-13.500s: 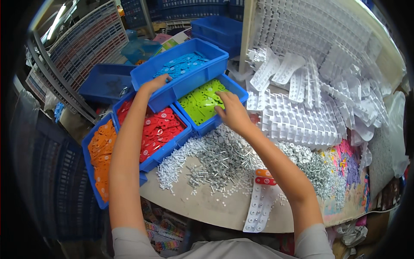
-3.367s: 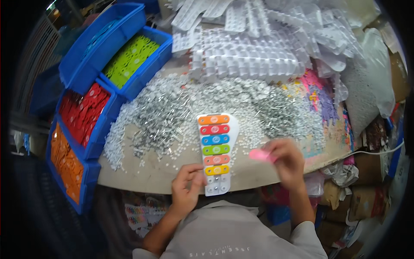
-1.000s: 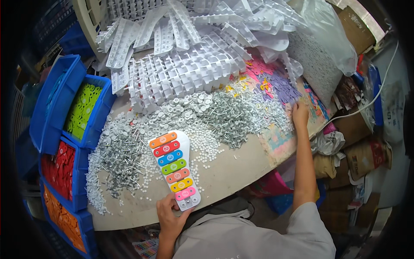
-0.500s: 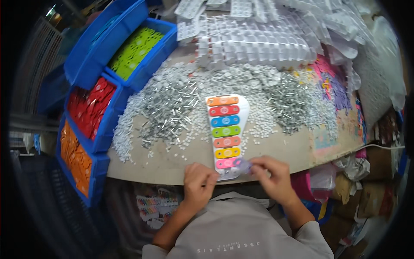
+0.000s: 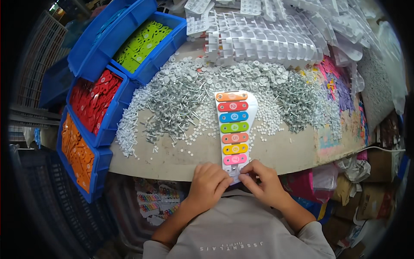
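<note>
A white toy xylophone base (image 5: 251, 113) lies on the table in front of me. A column of coloured bars runs down it, among them an orange bar (image 5: 231, 96), a blue bar (image 5: 233, 117) and a pink bar (image 5: 235, 159) nearest me. Below the pink bar the white end shows bare pegs. My left hand (image 5: 209, 185) is closed, thumb and fingertips at the left side of that end. My right hand (image 5: 264, 183) pinches at its right side; what sits in the pinch is hidden. A bit of purple (image 5: 235, 180) shows between the hands.
Blue bins at the left hold green pieces (image 5: 144, 43), red pieces (image 5: 95, 103) and orange pieces (image 5: 76, 151). Heaps of small metal pins (image 5: 177, 103) and white caps (image 5: 254, 77) cover the table beyond. White plastic bases (image 5: 263, 39) are stacked behind; purple pieces (image 5: 340, 93) lie far right.
My right hand has moved in with the purple bar to the xylophone's near end, beside my left hand. The xylophone and left hand appear further right in view.
</note>
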`<state>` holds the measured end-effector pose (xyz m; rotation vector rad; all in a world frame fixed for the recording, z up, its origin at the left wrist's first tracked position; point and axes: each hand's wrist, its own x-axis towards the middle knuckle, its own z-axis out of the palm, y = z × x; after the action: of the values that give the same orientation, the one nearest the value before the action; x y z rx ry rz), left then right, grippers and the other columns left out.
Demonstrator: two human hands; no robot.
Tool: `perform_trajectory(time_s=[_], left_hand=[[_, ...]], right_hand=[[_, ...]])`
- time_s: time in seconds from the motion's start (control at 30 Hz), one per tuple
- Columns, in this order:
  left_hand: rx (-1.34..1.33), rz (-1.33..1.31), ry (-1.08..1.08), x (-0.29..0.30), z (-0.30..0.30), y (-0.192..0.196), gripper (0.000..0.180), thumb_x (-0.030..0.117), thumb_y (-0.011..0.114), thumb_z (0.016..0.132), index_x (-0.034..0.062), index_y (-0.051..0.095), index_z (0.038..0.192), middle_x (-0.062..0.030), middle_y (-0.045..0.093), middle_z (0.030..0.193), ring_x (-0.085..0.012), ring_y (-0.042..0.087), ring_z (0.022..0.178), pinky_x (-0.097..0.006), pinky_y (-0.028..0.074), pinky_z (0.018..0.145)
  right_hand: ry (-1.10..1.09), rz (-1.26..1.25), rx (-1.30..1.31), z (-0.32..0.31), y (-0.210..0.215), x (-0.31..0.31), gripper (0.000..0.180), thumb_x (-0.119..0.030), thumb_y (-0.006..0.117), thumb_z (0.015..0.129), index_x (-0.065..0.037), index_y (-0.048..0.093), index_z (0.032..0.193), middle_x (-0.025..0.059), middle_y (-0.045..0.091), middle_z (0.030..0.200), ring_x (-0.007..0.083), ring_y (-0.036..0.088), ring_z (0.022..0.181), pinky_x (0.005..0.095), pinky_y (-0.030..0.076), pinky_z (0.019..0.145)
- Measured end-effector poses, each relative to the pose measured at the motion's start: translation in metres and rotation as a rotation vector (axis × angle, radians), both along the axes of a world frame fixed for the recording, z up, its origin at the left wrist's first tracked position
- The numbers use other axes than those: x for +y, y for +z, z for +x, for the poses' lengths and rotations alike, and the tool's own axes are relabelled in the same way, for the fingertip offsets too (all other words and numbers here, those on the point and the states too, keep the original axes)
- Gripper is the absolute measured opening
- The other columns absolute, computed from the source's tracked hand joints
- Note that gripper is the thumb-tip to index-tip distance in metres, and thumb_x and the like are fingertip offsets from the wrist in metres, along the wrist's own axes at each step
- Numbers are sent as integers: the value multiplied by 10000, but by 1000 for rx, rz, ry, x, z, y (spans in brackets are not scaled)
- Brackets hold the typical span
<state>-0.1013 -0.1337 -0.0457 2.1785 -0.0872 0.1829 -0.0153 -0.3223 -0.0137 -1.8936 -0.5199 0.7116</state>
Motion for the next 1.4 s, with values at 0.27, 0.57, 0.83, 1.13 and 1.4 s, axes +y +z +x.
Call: perform_trajectory(time_s=[0.27, 0.57, 0.83, 1.13, 1.4], left_hand=[[-15, 86, 240, -9, 8, -22, 185, 160, 731, 860, 79, 572, 813, -38, 534, 753, -242, 502, 766, -382, 338, 755], [-1, 66, 242, -12, 7, -30, 223, 197, 752, 860, 96, 575, 951, -18, 554, 811, -233, 531, 782, -392, 373, 772], [25, -94, 264, -11, 5, -35, 243, 197, 762, 855, 102, 571, 972, 4, 495, 757, -201, 515, 725, -380, 376, 772], [-128, 271, 1020, 116, -23, -28, 112, 84, 648, 943, -22, 662, 979, -95, 653, 874, -195, 602, 789, -323, 489, 743], [104, 393, 1075, 159, -70, -55, 119, 101, 715, 876, 17, 638, 912, -62, 603, 755, -145, 551, 668, -297, 468, 640]], right_hand=[[-19, -109, -172, 3, -6, 11, 146, -76, 711, 909, 3, 591, 937, 109, 639, 774, 160, 621, 628, 290, 488, 584], [-88, -189, -77, 11, -26, 1, 244, -89, 760, 869, -13, 529, 896, 56, 575, 677, 97, 546, 587, 260, 439, 552], [-144, -33, 120, 7, -36, -7, 273, -31, 754, 851, -54, 483, 867, -42, 515, 713, 7, 442, 622, 193, 347, 540], [-384, 258, 200, 13, -66, -33, 208, -178, 585, 1018, -89, 454, 883, -60, 459, 641, 12, 396, 535, 196, 294, 477], [-336, 130, 133, 16, -49, -19, 131, -91, 634, 955, -46, 561, 856, -48, 536, 695, 11, 469, 614, 198, 349, 530]])
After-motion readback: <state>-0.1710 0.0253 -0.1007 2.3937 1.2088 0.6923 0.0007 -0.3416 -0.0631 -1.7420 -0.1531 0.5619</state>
